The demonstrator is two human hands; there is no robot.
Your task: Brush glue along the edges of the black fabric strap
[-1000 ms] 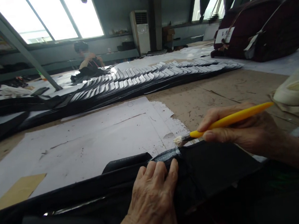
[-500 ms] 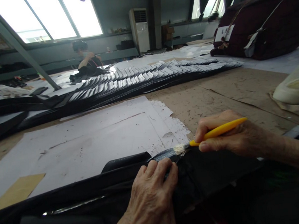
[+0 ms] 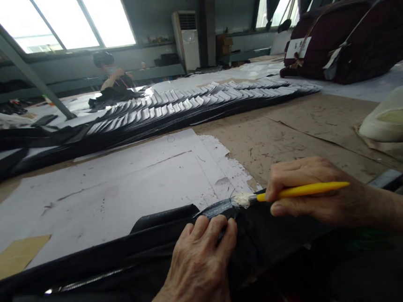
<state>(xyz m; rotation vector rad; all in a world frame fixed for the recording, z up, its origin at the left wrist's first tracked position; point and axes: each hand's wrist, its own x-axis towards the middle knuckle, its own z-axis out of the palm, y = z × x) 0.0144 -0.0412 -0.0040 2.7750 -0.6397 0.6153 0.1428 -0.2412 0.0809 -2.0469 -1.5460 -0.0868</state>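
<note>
My right hand (image 3: 307, 191) is closed around the yellow handle of a paintbrush (image 3: 303, 190). The whitish, clotted bristles touch a wet, shiny strip (image 3: 217, 208) along the edge of a black garment piece (image 3: 152, 237). My left hand (image 3: 204, 259) presses on that garment just below the strip, its fingers bent and close together; the fingertips are partly hidden. A metal zipper (image 3: 93, 279) shows in the black material to the left of my left hand.
White paper (image 3: 119, 177) covers part of the brown table (image 3: 249, 132). Farther back lie layered black pieces with white tabs (image 3: 169, 107). A dark maroon bundle (image 3: 354, 39) and a cream cloth-covered lump (image 3: 392, 120) are on the right. Another person (image 3: 110, 79) sits across the table.
The brush has swung to a flatter angle, its handle end lower and farther right. My left hand keeps its hold on the garment. The whole view has shifted slightly.
</note>
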